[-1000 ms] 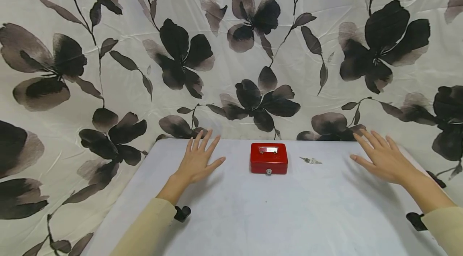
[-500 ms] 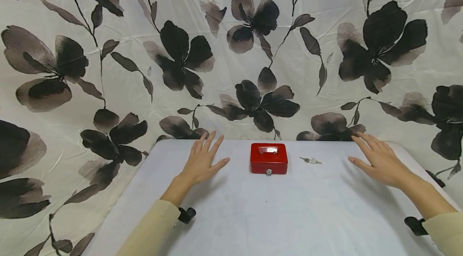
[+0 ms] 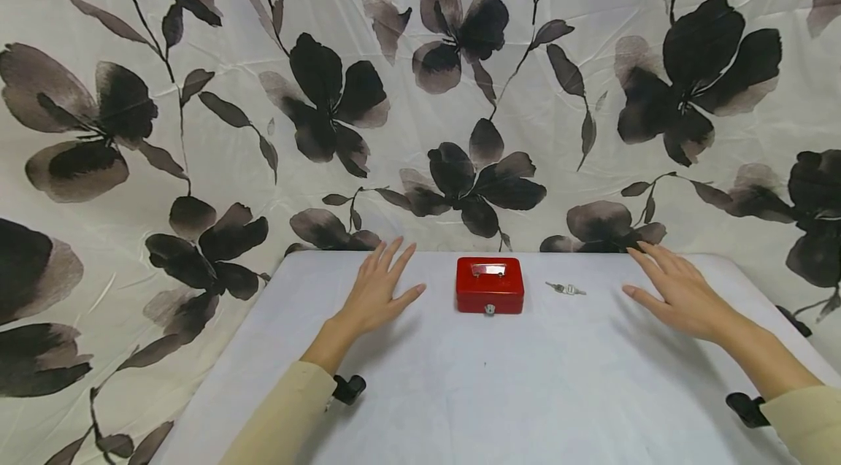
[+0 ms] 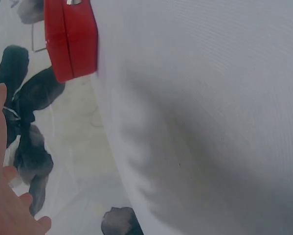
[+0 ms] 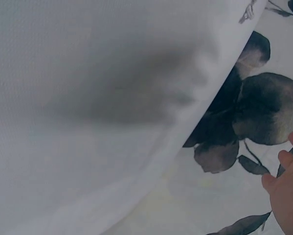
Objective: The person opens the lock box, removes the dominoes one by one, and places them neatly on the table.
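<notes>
A red cash box (image 3: 490, 286) with a lid handle and a front lock stands near the far edge of the white table. Small silver keys (image 3: 566, 289) lie just to its right. To the left of the box hovers my left hand (image 3: 374, 297), fingers spread and holding nothing. My right hand (image 3: 683, 293) is raised over the table to the right of the keys, its fingers extended. Part of the cash box (image 4: 70, 39) shows at the top of the left wrist view. In the right wrist view the keys (image 5: 247, 11) appear at the upper edge.
The white table (image 3: 486, 399) reaches back to a curtain (image 3: 368, 100) printed with dark flowers. Each wrist carries a black camera strap piece, and both sleeves are pale yellow. Soft hand shadows fall on the tabletop.
Both hands have drifted inward: the left one moved right toward the cash box, the right one moved left toward the keys. Box and keys stay in place.
</notes>
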The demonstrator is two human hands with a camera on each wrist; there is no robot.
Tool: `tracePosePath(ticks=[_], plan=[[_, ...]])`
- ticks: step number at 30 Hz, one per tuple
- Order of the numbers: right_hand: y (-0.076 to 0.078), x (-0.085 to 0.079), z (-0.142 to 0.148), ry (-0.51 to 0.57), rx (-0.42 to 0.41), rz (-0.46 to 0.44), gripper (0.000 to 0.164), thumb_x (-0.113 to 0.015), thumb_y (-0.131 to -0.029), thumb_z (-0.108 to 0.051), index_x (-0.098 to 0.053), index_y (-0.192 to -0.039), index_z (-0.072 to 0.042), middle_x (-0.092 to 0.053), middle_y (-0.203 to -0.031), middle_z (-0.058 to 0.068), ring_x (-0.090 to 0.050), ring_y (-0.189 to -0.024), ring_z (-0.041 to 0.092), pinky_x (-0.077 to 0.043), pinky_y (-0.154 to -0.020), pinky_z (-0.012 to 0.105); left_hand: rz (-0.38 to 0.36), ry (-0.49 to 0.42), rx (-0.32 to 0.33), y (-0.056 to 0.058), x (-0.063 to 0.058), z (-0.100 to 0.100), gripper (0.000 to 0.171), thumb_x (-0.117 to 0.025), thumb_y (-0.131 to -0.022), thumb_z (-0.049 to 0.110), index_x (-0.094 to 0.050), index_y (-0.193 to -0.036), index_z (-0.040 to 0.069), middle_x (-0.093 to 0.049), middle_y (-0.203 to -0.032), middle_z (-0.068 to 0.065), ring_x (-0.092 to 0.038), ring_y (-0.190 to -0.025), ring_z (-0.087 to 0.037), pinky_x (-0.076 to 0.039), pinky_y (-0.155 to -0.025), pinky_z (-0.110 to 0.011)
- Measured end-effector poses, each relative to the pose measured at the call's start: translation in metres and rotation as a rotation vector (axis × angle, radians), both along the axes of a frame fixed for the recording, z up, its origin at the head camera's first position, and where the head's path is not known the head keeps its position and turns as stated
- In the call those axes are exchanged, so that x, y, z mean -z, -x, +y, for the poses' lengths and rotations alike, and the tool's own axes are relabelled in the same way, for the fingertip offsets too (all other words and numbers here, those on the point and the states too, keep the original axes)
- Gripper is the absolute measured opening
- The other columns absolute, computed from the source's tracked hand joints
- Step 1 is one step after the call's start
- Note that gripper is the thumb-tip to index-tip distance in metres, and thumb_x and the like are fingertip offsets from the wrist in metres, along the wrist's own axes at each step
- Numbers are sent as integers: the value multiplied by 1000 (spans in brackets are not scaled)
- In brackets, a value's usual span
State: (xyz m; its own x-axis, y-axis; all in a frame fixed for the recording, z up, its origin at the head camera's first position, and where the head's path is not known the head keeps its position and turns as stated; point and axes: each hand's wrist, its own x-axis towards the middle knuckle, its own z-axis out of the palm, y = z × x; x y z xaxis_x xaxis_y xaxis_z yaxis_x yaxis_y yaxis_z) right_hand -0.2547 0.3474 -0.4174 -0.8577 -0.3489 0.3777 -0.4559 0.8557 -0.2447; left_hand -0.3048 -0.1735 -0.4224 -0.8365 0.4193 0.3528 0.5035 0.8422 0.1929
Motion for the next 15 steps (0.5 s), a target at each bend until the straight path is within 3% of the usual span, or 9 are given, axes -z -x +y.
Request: tracePosePath(ticks=[8, 15], plan=[[-1, -4, -13, 29, -12, -59, 73, -65, -101, -33, -32, -156, 2, -28, -157, 33, -25, -142, 59, -20, -106, 77, -37, -81, 31, 1, 2, 9, 83, -66, -96, 51, -28, -163, 20, -22, -168, -11, -16, -154, -42, -16, -118, -67], [-1, -4, -21, 16, -14, -99, 74, -65, -101, -34, -33, -155, 3, -27, -158, 32, -27, -140, 60, -22, -104, 78, -93, -112, 31, 1, 3, 15, 85, -66, -95, 51, -24, -164, 24, -21, -169, -7, -19, -153, -40, -19, -118, -67]])
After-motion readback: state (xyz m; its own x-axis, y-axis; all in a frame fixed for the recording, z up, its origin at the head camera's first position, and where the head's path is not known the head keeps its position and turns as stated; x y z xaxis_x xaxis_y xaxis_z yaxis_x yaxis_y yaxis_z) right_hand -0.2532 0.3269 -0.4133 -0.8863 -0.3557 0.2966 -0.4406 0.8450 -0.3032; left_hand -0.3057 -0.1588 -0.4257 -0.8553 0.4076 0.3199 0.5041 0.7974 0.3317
